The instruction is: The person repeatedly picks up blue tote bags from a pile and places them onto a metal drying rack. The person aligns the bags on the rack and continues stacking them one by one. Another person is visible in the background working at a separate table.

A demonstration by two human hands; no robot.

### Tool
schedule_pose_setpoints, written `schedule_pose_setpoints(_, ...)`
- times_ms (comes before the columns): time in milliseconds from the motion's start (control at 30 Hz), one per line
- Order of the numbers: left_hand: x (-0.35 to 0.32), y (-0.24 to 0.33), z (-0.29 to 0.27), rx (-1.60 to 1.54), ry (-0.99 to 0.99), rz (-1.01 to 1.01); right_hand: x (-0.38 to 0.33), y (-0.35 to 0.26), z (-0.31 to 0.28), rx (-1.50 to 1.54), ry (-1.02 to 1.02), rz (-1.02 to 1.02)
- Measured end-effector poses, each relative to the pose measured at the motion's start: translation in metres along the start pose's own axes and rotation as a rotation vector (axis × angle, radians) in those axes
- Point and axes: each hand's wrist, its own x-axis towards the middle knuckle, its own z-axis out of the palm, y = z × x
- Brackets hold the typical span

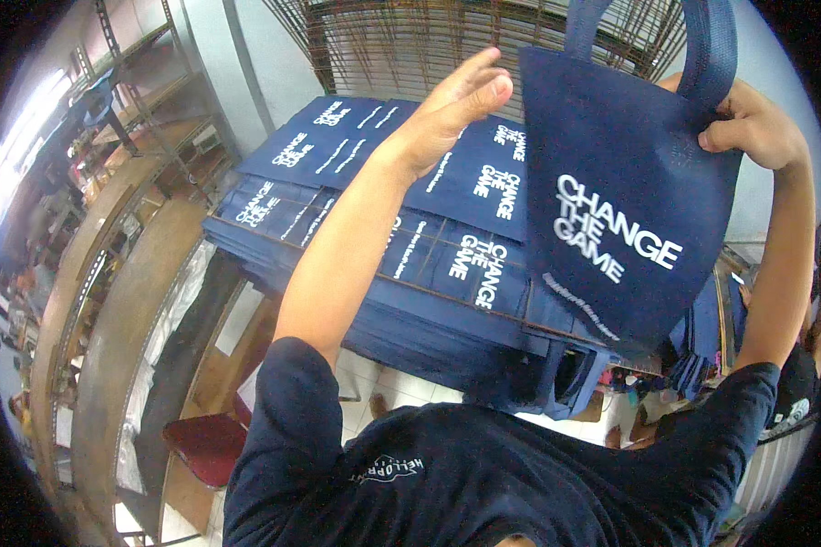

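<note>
A navy tote bag [629,164] with white printing is held up in front of me, its two loop handles at the top. My right hand [753,128] grips its upper right edge beside a handle, the thumb on the front face and the other fingers partly hidden. To the left of the bag my left hand [456,105] is raised, fingers stretched out and holding nothing. Below and behind, stacks of navy printed bags [347,150] lie flat in rows, with thin dark rods across the nearer ones.
A pile of wire racks [383,46] stands at the back. Long curved-looking shelves [109,301] run along the left. A red stool seat [208,448] is at lower left, on a tiled floor. Another person's dark clothing [794,392] shows at the right edge.
</note>
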Motion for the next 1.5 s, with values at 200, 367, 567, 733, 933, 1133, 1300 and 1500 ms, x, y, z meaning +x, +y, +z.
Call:
schedule_pose_setpoints(200,0.006,0.010,-0.058,-0.215,-0.106,-0.088,0.064,-0.014,0.009,-0.015,0.121,-0.134)
schedule_pose_setpoints(367,0.020,0.037,-0.109,-0.194,-0.031,-0.067,0.110,0.035,0.039,-0.383,0.798,-0.038)
schedule_pose_setpoints(567,0.036,0.050,-0.199,-0.035,-0.005,0.006,0.128,-0.003,0.310,0.712,1.439,-0.056)
schedule_pose_setpoints(733,0.037,0.074,-0.284,0.041,0.200,0.059,0.225,-0.117,0.397,1.631,0.142,0.061)
schedule_pose_setpoints(933,0.004,0.089,-0.384,0.065,0.431,0.095,0.307,-0.170,0.372,1.819,0.420,-0.099)
schedule_pose_setpoints(1133,-0.121,0.052,-0.483,0.119,0.831,-0.071,0.353,-0.197,0.403,1.576,0.486,-0.047)
schedule_pose_setpoints(1300,-0.242,-0.051,-0.514,0.156,0.951,-0.488,0.370,-0.187,0.474,1.226,0.310,0.167)
schedule_pose_setpoints(1500,-0.328,-0.124,-0.525,0.068,1.015,-0.763,0.363,-0.178,0.493,1.246,0.189,0.257)
